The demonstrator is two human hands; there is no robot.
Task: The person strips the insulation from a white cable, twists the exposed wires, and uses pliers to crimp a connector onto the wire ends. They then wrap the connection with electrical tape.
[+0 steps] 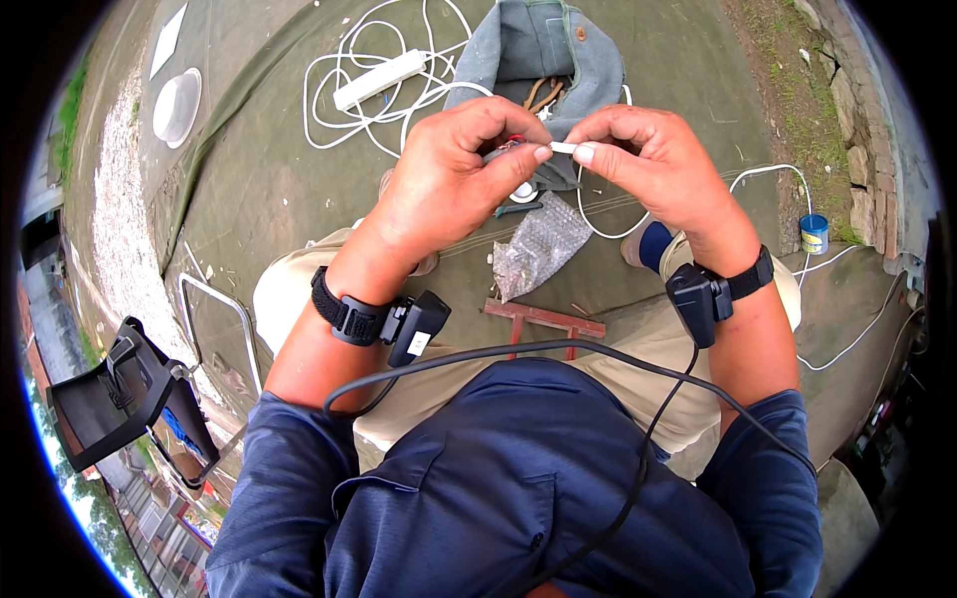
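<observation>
- The left hand (454,174) and the right hand (658,159) meet fingertip to fingertip at the near side of a blue-grey cloth bag (598,80), each grip clamped on a short white cable end (562,149).
- Held above the ground by the bag's near side, the piece lies between the thumbs, its long axis running roughly left to right; neither hand is nearer, both touching it.
- A bit of red shows beneath the left fingers, too hidden to identify.
- Inside the bag, tan-orange tool handles (543,98) poke up.
- On the near side of the bag, crumpled bubble wrap (543,244) lies before a red frame (543,317).
- Left of the bag, a white power strip (381,80) rests amid looped cord; well to its right stands a blue can (813,239).
</observation>
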